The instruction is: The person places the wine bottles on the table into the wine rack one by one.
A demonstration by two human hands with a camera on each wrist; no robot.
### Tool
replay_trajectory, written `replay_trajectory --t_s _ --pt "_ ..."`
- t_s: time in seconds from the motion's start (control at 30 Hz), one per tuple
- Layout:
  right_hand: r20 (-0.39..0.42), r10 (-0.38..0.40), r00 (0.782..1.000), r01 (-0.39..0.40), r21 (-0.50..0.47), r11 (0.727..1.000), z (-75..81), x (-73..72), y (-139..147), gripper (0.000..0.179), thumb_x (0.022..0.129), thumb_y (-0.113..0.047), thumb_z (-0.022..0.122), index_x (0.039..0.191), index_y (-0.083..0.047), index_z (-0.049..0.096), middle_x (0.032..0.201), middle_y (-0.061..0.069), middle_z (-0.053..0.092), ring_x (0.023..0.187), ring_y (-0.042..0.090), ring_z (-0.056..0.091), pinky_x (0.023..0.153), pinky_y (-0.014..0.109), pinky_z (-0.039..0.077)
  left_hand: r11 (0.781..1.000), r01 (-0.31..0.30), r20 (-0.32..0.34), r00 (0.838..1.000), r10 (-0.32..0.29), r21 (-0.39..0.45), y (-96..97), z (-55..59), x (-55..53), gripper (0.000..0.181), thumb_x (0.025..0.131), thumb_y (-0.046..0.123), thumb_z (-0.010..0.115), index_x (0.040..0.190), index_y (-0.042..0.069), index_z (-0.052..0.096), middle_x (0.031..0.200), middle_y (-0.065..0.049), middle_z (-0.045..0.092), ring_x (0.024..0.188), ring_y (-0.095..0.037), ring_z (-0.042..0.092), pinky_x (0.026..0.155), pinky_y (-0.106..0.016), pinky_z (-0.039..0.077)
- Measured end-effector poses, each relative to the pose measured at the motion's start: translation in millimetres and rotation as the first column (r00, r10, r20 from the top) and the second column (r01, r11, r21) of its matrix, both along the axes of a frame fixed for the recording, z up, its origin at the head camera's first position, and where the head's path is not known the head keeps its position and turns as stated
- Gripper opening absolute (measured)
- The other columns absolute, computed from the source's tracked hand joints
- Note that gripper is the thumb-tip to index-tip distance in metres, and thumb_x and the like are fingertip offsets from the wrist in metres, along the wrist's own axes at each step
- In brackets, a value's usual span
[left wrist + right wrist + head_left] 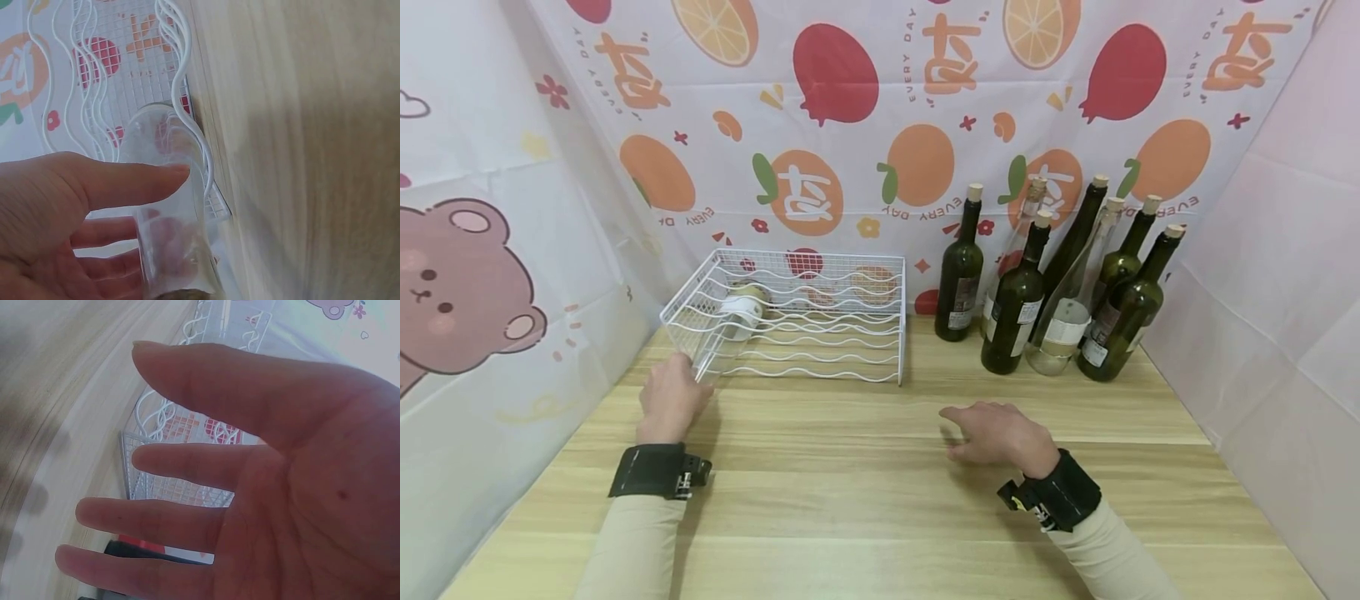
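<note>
My left hand (672,396) is at the left front corner of a white wire wine rack (902,325). It grips the neck of a clear glass bottle (172,244) between thumb and fingers. The bottle (742,310) lies on its side within the rack's left part, its pale label showing through the wavy wires and its neck pointing forward. Over the table to the right, my right hand (1000,433) holds nothing. Its fingers are spread and fairly straight in the right wrist view, with the rack behind them.
Several corked bottles, among them a dark green bottle (958,283) and a clear bottle (1063,325), stand upright close together at the back right. The wooden table (835,508) meets a fruit-print cloth (865,100) behind the rack, with more cloth at both sides.
</note>
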State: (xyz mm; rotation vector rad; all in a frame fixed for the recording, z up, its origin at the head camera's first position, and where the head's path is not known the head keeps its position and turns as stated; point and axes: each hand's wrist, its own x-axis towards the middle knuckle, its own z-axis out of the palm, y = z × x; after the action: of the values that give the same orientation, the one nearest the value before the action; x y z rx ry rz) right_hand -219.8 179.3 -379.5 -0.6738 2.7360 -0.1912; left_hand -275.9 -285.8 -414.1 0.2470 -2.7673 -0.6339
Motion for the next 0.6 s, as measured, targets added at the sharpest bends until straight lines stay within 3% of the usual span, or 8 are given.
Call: replay_trajectory --t_s 0.6 --pt "0.019 -0.015 1.0 0.014 0.018 1.0 1.4 1.0 -0.4 0.062 0.089 -0.04 0.069 0.144 -0.018 0.049 0.13 0.006 0.064 0.12 0.028 0.058 0.096 0.056 0.045 1.0 0.009 0.033 0.999 -0.01 0.016 0.4 1.9 1.1 0.02 0.073 0.011 0.067 0.07 0.002 0.05 0.069 -0.017 0.054 0.061 -0.031 0.051 0.046 -0.038 0.039"
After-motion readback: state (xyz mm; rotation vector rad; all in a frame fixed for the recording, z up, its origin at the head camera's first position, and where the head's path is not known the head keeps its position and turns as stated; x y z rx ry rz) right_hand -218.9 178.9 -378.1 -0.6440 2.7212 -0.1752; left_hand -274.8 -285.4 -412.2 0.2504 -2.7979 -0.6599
